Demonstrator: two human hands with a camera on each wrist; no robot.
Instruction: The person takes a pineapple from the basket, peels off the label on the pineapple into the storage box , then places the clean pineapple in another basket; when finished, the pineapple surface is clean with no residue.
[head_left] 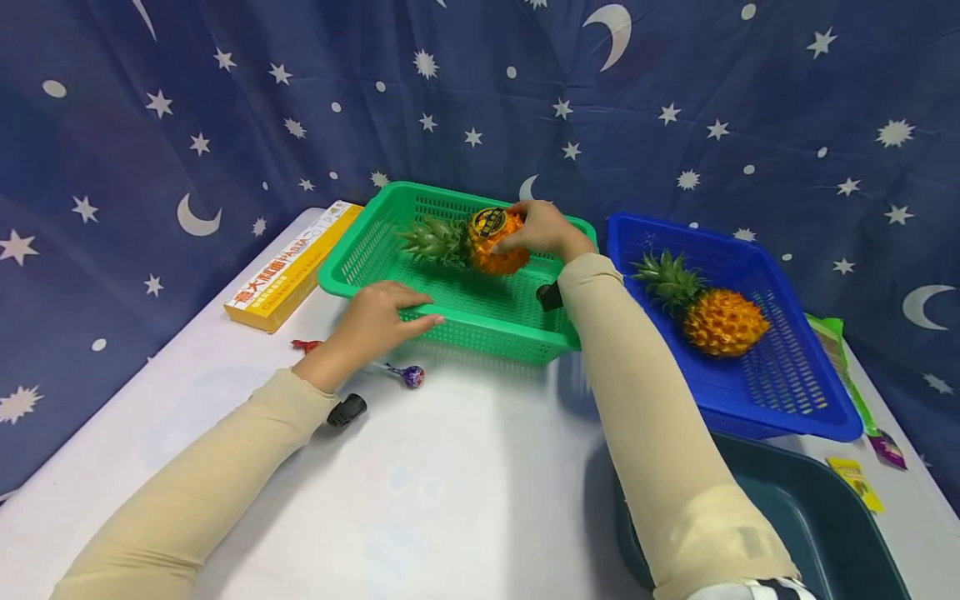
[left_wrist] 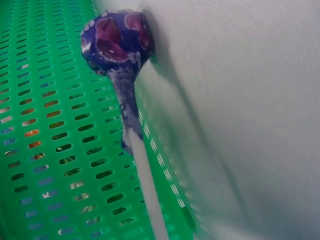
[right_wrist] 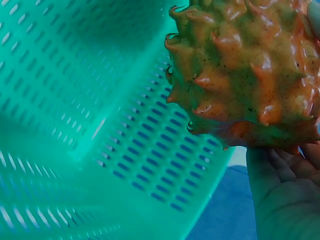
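Observation:
My right hand (head_left: pixel 546 229) holds an orange pineapple (head_left: pixel 498 260) by its base end, over the green basket (head_left: pixel 480 321). The fruit lies sideways, its leafy crown toward the left and a round dark label on its upper side. In the right wrist view, the spiky pineapple (right_wrist: pixel 250 75) fills the upper right with the fingers at its end. My left hand (head_left: pixel 378 321) grips the front rim of the green basket near its left corner. Below that hand, a purple-wrapped lollipop (head_left: pixel 412 377) lies on the table; the left wrist view shows the lollipop (left_wrist: pixel 117 42) close up beside the basket's slotted wall.
A blue basket (head_left: pixel 810 350) holding another pineapple (head_left: pixel 723 323) stands at the right. Nearer is a dark green tub (head_left: pixel 810 500), partly behind my right sleeve. A yellow pasta box (head_left: pixel 292 271) lies left of the green basket. Small packets (head_left: pixel 855 482) lie at the right edge.

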